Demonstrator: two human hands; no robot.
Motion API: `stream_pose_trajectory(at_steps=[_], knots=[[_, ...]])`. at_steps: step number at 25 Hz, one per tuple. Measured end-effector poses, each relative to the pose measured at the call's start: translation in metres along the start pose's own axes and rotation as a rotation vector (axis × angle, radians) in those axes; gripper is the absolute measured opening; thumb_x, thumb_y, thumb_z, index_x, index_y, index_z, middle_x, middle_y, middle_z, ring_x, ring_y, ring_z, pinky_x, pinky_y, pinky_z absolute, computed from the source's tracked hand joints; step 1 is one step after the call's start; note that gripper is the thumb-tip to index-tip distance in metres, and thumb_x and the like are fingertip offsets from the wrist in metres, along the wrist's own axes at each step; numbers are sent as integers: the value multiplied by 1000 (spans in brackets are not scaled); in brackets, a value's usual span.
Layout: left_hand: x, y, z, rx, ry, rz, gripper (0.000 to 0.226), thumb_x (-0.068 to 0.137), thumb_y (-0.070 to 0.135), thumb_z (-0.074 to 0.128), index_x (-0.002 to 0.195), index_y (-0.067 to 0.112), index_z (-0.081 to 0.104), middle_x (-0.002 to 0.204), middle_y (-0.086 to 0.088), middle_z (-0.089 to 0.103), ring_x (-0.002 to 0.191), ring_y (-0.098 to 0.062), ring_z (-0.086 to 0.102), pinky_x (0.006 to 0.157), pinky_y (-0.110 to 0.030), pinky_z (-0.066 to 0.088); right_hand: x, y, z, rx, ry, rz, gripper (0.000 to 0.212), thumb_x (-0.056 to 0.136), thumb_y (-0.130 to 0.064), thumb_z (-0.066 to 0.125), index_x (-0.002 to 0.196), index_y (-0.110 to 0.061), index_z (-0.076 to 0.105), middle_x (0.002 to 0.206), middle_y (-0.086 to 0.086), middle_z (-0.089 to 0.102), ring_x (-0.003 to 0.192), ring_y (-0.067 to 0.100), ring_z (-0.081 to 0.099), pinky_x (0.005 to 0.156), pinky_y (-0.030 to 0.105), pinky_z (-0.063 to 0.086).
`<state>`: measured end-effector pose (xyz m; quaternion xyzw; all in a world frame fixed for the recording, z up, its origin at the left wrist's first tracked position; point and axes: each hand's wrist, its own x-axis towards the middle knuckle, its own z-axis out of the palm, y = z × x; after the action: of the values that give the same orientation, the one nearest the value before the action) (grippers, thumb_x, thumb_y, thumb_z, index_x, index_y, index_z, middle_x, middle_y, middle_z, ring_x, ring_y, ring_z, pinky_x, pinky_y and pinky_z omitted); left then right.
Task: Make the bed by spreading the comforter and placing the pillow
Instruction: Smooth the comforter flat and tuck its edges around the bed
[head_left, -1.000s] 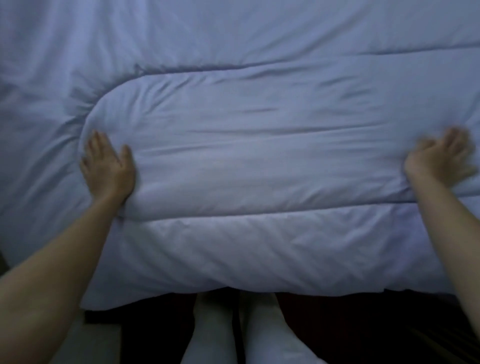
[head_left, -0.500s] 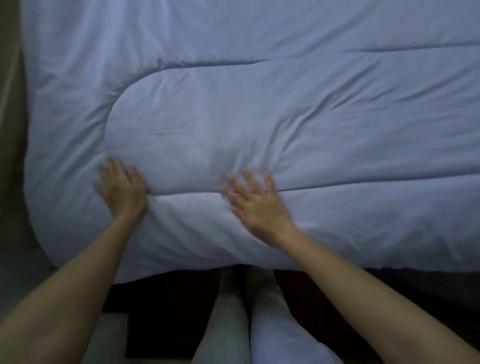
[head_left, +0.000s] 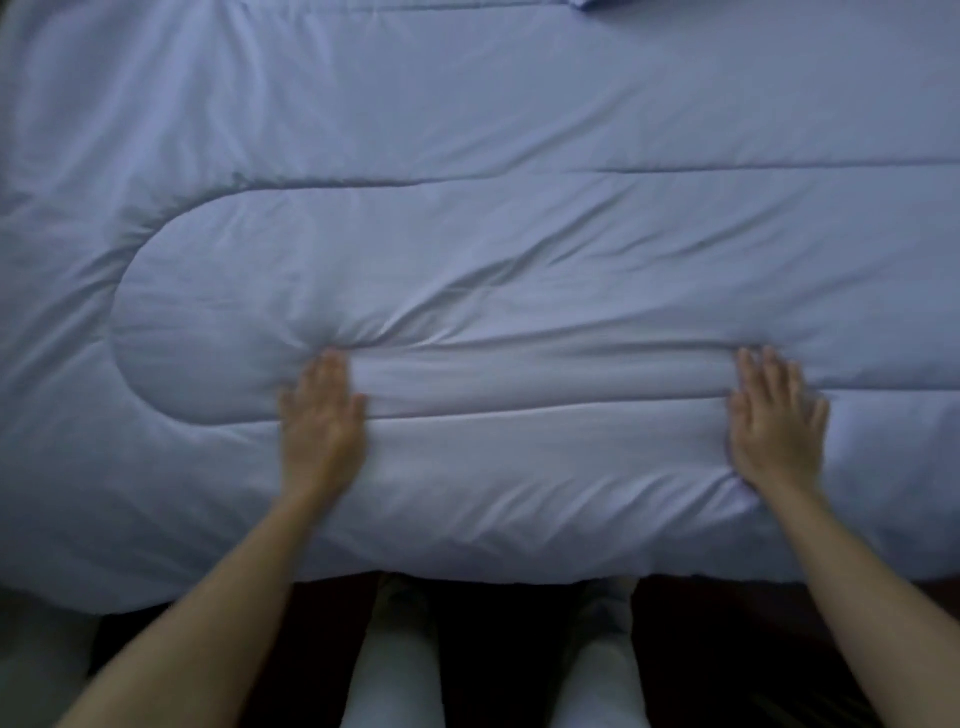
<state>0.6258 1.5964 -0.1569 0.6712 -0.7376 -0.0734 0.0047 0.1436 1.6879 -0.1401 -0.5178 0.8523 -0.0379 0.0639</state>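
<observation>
A pale blue quilted comforter (head_left: 519, 249) covers the whole bed, its near edge hanging over the bedside in front of me. My left hand (head_left: 319, 415) lies flat on it, palm down, fingers straight, with creases fanning out from the fingertips. My right hand (head_left: 774, 421) presses flat on the comforter further right, fingers straight and slightly spread. A ridge of fabric runs between the two hands. A small blue corner, perhaps the pillow (head_left: 597, 4), shows at the top edge.
My legs in light trousers (head_left: 400, 660) stand against the dark bed base (head_left: 519, 623). The floor (head_left: 36, 649) shows at the lower left, beyond the comforter's rounded corner.
My right hand has slid far to the right across the comforter. My left hand has moved right and forward. The view has shifted, showing more of the bed.
</observation>
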Motion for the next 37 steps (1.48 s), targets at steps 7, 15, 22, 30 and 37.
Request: stream_pose_trajectory(at_steps=[7,15,22,30,37], knots=[[53,39,-44,24,3,-598,63,100,35,26,146,-8,20,156,-26,17,143,-43,16,113,-63,9,72,219,-39,72,-45,399,51,97,-44,18,145,-29,26,155,10,25,138,39,27,105,70,22],[99,419,16,-119,-130,10,65,100,43,25,152,8,8,161,-8,6,149,-26,4,119,-48,1,128,225,-71,344,72,299,66,83,-43,25,137,-9,44,149,15,38,142,34,25,112,59,20],[34,509,30,-147,-178,487,57,98,38,23,149,12,26,158,-5,25,147,-21,22,119,-46,12,136,153,-60,406,-48,-87,66,86,-45,21,143,-17,41,154,10,32,144,32,24,114,57,20],[24,334,20,-60,-46,-26,64,95,41,16,152,13,15,161,-5,15,149,-23,12,118,-45,-1,116,278,-53,-34,-159,136,54,96,-46,18,150,-37,12,161,-6,9,148,22,9,112,62,9],[53,412,-10,-178,-64,-131,54,100,23,32,148,1,23,157,-17,21,147,-33,14,117,-54,4,170,257,-99,176,-85,432,49,100,-27,32,148,-19,28,160,4,15,148,28,6,114,61,6]])
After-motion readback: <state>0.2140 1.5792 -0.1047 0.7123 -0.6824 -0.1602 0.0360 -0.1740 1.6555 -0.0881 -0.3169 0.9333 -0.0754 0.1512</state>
